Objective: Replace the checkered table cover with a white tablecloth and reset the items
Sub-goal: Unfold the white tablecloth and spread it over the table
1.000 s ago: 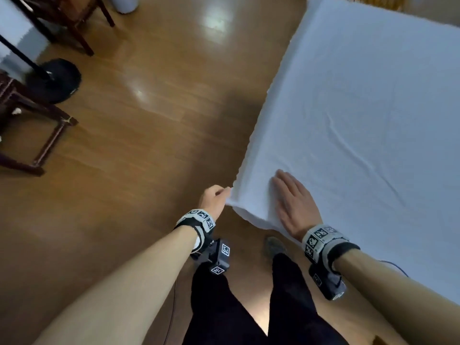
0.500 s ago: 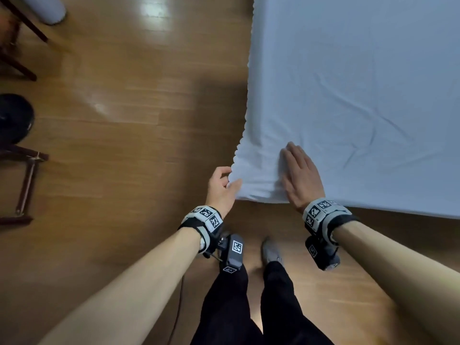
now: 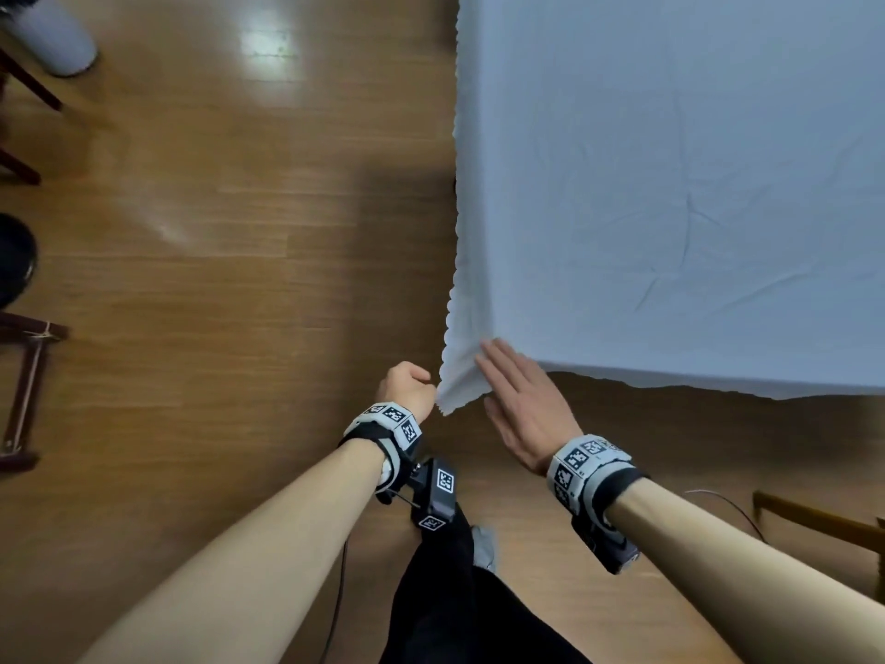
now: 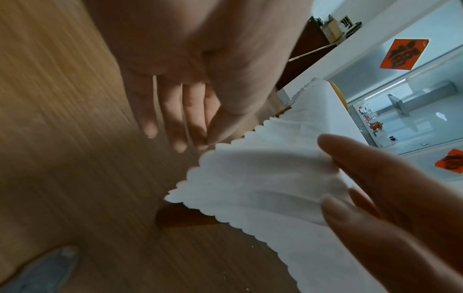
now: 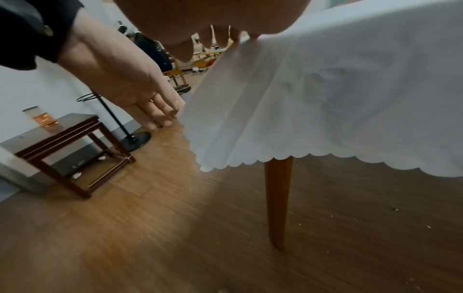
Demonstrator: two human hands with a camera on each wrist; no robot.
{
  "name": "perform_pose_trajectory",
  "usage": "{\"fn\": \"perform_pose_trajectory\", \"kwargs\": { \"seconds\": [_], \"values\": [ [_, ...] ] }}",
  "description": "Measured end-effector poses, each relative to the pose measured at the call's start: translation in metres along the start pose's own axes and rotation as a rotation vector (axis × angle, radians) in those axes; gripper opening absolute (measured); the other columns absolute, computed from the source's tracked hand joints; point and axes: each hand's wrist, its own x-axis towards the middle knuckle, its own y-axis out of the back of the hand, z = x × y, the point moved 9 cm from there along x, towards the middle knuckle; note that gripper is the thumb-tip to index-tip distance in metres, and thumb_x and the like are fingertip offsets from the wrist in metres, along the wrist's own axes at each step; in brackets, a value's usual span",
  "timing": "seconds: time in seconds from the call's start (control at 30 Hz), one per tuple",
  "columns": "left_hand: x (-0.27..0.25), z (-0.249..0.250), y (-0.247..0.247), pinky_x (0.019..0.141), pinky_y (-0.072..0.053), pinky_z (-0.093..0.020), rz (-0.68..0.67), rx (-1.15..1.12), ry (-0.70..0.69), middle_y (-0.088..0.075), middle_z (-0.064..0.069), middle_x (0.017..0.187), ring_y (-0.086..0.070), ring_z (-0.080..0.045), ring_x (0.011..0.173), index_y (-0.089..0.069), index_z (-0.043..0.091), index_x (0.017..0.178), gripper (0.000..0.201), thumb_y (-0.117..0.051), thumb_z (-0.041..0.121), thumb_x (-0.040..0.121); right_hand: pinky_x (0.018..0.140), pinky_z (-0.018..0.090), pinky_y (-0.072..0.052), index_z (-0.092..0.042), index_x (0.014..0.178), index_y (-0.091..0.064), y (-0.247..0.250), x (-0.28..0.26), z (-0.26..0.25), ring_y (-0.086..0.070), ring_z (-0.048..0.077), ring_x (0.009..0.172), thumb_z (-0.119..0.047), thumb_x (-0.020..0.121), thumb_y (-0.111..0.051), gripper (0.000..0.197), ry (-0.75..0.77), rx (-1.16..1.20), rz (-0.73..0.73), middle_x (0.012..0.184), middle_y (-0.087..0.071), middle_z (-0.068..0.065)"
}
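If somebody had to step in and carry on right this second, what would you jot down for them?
Left hand: pinches the hanging corner of the white tablecloth by its scalloped edge.
Right hand: open, flat fingers against the same corner flap, just below the table's edge.
Cloth: spread over the tabletop, with a few creases; the corner drapes down beside the table leg.
Done: the white cloth is on; no checkered cover in view.
Left: let the corner hang straight, smooth out the creases, then put the items back. None are on the table yet, and I cannot see where they are.
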Motion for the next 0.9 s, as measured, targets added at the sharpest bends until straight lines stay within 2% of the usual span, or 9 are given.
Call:
{"fn": "perform_pose_trajectory", "kwargs": {
  "seconds": [0.1,0.17,0.27,0.43,0.53,0.6,0.73,0.9],
  "values": [
    [-0.015,-0.007,0.017,0.076,-0.043,-0.028,0.014,0.076,0.026,-0.062,0.005,0.096,-0.057,-0.018,0.091,-0.064,0.024,0.101,0.020,-0.063,0.015,0.083,0.118,0.039,-0.032,-0.006,0.149,-0.039,0.008,-0.012,-0.013,-0.040,0.030,0.140,-0.017,0.097,-0.048,0.054,0.072,0.064,-0.012,0.155,-0.040,0.014],
    [-0.029,-0.004,0.035,0.080,-0.049,-0.031,0.023,0.074,0.014,-0.067,0.003,0.095,-0.062,-0.020,0.093,-0.064,0.025,0.095,0.017,-0.062,0.017,0.080,0.116,0.040,-0.035,-0.005,0.147,-0.041,0.019,-0.019,-0.014,-0.044,0.031,0.136,-0.016,0.096,-0.049,0.053,0.080,0.056,0.002,0.152,-0.043,0.015],
    [-0.049,0.015,0.065,0.088,-0.054,-0.038,0.042,0.065,-0.033,-0.071,0.002,0.091,-0.067,-0.023,0.093,-0.063,0.026,0.084,0.011,-0.061,0.019,0.076,0.115,0.037,-0.033,-0.005,0.147,-0.041,0.042,-0.023,-0.006,-0.045,0.031,0.135,-0.017,0.096,-0.051,0.054,0.004,0.049,0.024,0.152,-0.042,0.014],
    [-0.057,0.090,0.115,0.082,-0.056,-0.034,0.088,0.065,-0.195,-0.073,0.005,0.078,-0.069,-0.021,0.083,-0.065,0.025,0.079,0.010,-0.058,0.018,0.078,0.117,0.037,-0.027,-0.004,0.146,-0.041,0.077,-0.011,0.021,-0.039,0.033,0.140,-0.020,0.096,-0.049,0.053,-0.170,0.098,0.053,0.155,-0.037,0.015],
    [-0.043,0.136,0.123,0.071,-0.055,-0.028,0.056,0.091,-0.261,-0.072,0.005,0.069,-0.068,-0.018,0.069,-0.066,0.022,0.080,0.014,-0.055,0.014,0.082,0.119,0.036,-0.022,-0.004,0.150,-0.036,0.082,0.001,0.048,-0.032,0.031,0.144,-0.029,0.099,-0.039,0.056,-0.334,0.125,0.045,0.158,-0.032,0.015],
    [-0.026,0.166,0.119,0.070,-0.055,-0.027,0.008,0.134,-0.305,-0.073,0.004,0.071,-0.066,-0.016,0.063,-0.067,0.020,0.082,0.014,-0.055,0.014,0.083,0.120,0.033,-0.017,-0.005,0.153,-0.029,0.080,0.010,0.067,-0.026,0.029,0.147,-0.025,0.101,-0.043,0.057,-0.425,0.117,0.016,0.161,-0.025,0.013],
    [0.024,0.217,0.114,0.074,-0.055,-0.028,-0.109,0.223,-0.383,-0.073,0.004,0.076,-0.067,-0.015,0.068,-0.066,0.022,0.084,0.015,-0.053,0.016,0.087,0.121,0.034,-0.016,-0.004,0.155,-0.024,0.077,0.053,0.101,-0.023,0.029,0.149,-0.020,0.100,-0.047,0.061,-0.596,0.144,0.085,0.163,-0.021,0.014],
    [0.080,0.258,0.131,0.079,-0.056,-0.033,-0.286,0.412,-0.441,-0.073,0.007,0.079,-0.070,-0.016,0.079,-0.065,0.027,0.087,0.013,-0.054,0.020,0.084,0.122,0.034,-0.012,-0.005,0.155,-0.023,0.071,0.123,0.096,-0.016,0.028,0.151,-0.023,0.103,-0.041,0.058,-0.777,0.223,0.120,0.164,-0.016,0.013]
  ]
}}
